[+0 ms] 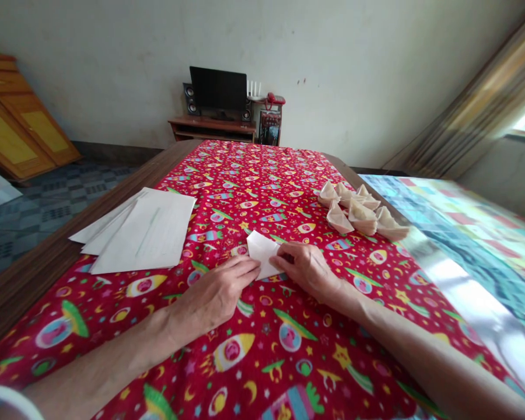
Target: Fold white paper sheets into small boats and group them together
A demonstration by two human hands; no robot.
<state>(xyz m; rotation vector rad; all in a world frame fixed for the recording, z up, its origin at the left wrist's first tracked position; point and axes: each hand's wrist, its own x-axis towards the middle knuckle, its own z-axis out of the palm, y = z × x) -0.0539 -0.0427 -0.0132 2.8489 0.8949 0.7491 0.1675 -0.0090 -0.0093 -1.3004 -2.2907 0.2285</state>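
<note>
A small folded piece of white paper (261,252) lies on the red patterned cloth in front of me. My left hand (233,281) presses on its left edge with the fingers held together. On the opposite edge my right hand (305,267) pinches the paper between thumb and curled fingers. To the left rests a fanned stack of flat white paper sheets (157,230). Farther right stand several folded paper pieces (362,216) with pointed tips, some nested in thick groups.
The red cloth (262,175) covers a long dark wooden table (126,195). Beyond its far end are a monitor (219,90) on a small desk and a red telephone (275,99). A wooden cabinet (24,122) stands at the left; a bed with a colourful cover (476,233) is on the right.
</note>
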